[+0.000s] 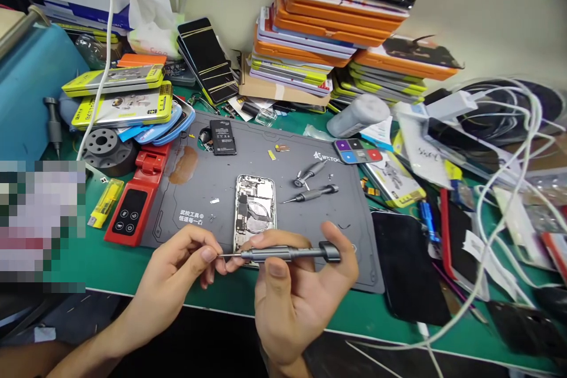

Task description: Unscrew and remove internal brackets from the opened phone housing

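Note:
My right hand (296, 301) holds a grey precision screwdriver (283, 254) level, its thick end at the raised forefinger and its thin shaft pointing left. The fingertips of my left hand (186, 269) pinch the screwdriver's tip; whether a screw is there I cannot make out. Just behind the hands an opened phone (254, 207) lies on the grey work mat (212, 180), its inner parts bare and its near end partly covered by my fingers. Two more screwdrivers (312, 194) lie on the mat to the right of the phone. Farther back rests a black phone battery (222, 137).
A red device with touch buttons (130, 218) sits at the mat's left edge, near a yellow lighter (106, 204). Orange and yellow boxes (328, 23) are stacked at the back. A black-screened phone (410, 266) lies on the right, with white cables (522, 189) looping beyond it.

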`<state>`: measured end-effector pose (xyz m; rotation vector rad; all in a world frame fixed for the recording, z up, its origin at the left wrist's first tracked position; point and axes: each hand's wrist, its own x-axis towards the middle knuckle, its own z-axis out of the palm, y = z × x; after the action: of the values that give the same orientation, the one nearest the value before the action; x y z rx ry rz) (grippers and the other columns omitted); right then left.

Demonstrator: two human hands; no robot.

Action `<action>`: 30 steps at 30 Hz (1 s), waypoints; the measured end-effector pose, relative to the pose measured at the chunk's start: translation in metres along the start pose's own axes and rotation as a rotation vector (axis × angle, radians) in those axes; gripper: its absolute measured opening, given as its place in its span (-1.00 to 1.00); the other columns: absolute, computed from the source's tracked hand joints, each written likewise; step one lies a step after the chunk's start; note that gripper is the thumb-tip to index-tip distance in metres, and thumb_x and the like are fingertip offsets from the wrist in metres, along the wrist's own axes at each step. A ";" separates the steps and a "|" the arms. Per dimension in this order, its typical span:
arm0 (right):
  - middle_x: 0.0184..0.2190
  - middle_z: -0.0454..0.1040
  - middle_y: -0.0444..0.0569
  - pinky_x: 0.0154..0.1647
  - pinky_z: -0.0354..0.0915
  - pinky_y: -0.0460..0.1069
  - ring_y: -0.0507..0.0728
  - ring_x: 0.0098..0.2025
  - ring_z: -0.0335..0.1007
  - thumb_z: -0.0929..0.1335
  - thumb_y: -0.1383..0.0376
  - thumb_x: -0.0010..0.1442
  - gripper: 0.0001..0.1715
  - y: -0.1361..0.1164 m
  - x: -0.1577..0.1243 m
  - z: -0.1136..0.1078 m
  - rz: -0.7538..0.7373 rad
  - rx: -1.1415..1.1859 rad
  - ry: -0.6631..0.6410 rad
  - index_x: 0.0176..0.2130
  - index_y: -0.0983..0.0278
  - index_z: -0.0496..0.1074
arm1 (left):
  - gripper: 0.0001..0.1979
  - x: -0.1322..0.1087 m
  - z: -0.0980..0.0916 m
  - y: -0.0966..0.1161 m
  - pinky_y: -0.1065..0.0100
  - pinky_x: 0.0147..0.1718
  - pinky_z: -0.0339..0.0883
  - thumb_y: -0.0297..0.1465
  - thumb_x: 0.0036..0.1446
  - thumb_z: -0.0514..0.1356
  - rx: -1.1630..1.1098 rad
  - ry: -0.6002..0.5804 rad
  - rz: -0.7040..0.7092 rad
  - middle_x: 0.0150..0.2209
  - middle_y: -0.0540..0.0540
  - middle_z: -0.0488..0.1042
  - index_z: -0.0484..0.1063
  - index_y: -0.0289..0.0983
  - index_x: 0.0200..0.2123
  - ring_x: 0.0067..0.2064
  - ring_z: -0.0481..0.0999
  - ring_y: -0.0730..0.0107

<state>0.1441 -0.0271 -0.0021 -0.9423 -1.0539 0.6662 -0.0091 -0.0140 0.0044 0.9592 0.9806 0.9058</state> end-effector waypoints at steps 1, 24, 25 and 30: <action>-0.14 0.58 -0.10 -0.18 0.70 0.06 0.12 -0.22 0.63 0.35 0.36 0.59 -0.42 -0.001 0.000 0.000 0.010 0.003 -0.004 0.44 0.02 0.16 | -0.60 0.000 0.000 0.000 0.55 -0.41 0.44 -0.01 0.42 0.30 -0.003 -0.007 -0.001 -0.35 -0.04 0.58 0.53 -0.26 -0.22 -0.39 0.52 0.52; -0.12 0.51 -0.02 -0.39 0.67 0.01 0.08 -0.33 0.52 0.41 0.50 0.47 -0.17 0.007 0.013 -0.035 -0.465 -0.530 0.036 0.52 0.11 0.11 | -0.76 -0.004 -0.002 -0.010 0.43 -0.18 0.37 -0.45 0.53 0.13 0.661 0.007 0.561 -0.23 0.05 0.61 0.56 -0.09 0.08 -0.24 0.54 0.49; -0.11 0.50 0.00 -0.36 0.68 0.02 0.09 -0.30 0.54 0.44 0.52 0.44 -0.15 0.011 0.012 -0.039 -0.510 -0.576 -0.008 0.52 0.14 0.12 | -0.76 -0.002 -0.001 -0.011 0.40 -0.16 0.36 -0.47 0.51 0.15 0.735 0.004 0.602 -0.18 0.04 0.63 0.54 -0.11 0.09 -0.22 0.54 0.47; -0.08 0.48 0.01 -0.28 0.69 0.05 0.10 -0.21 0.58 0.43 0.61 0.38 -0.10 0.027 0.005 -0.051 -0.463 -0.585 -0.157 0.50 0.17 0.10 | -0.79 0.004 0.003 -0.009 0.38 -0.13 0.35 -0.51 0.49 0.14 0.811 -0.026 0.593 -0.15 0.03 0.62 0.49 -0.15 0.05 -0.19 0.54 0.44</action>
<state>0.1929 -0.0264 -0.0332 -1.0950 -1.5894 0.0363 -0.0037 -0.0142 -0.0044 2.0177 1.0769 0.9774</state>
